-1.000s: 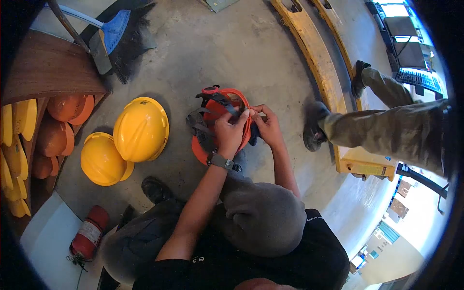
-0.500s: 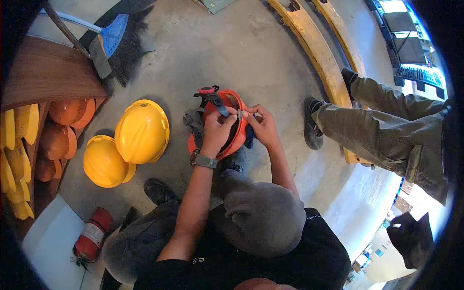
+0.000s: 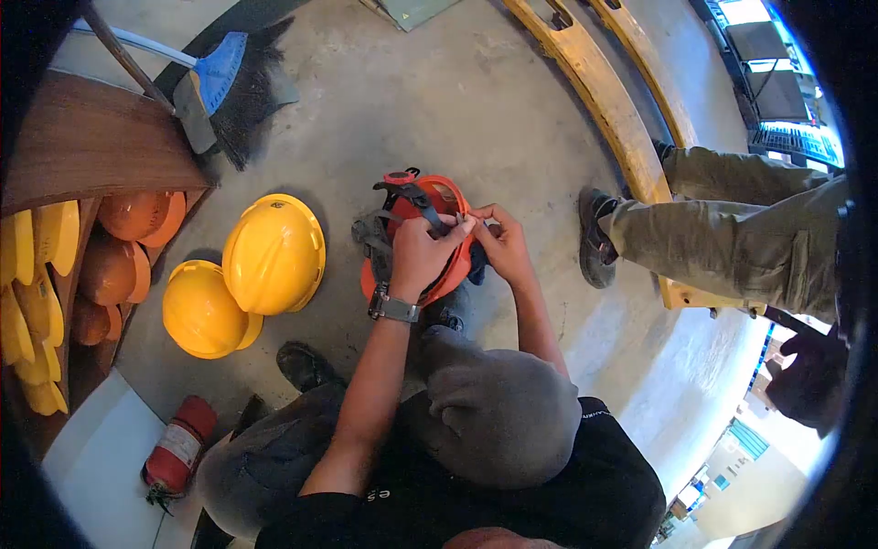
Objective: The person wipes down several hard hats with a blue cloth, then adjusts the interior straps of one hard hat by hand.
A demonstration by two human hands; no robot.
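An orange hard hat (image 3: pixel 448 190) is turned with its inside toward me, above my shoe. Its dark suspension straps (image 3: pixel 373 233) hang out on the left, and a red-and-black adjuster knob (image 3: pixel 399 177) sticks up at the top. My left hand (image 3: pixel 422 254), with a watch on the wrist, reaches across the opening and pinches a dark strap near the right rim. At that same rim, my right hand (image 3: pixel 506 247) is closed with thumb and finger together, almost touching the left fingertips. Whatever small part lies between the fingertips is mostly hidden.
Two yellow hard hats (image 3: pixel 274 254) rest on the floor to the left. Beyond them, a wooden shelf (image 3: pixel 101 133) holds orange and yellow hard hats. A broom (image 3: pixel 219 78), a fire extinguisher (image 3: pixel 179 444) and yellow beams (image 3: pixel 599 82) surround me. Another person's leg (image 3: pixel 722 242) is at right.
Both hands stay at the hard hat's rim, with a slight shift of the fingers. At right, the other person's dark-gloved or shadowed hand has moved up. The view has shifted slightly.
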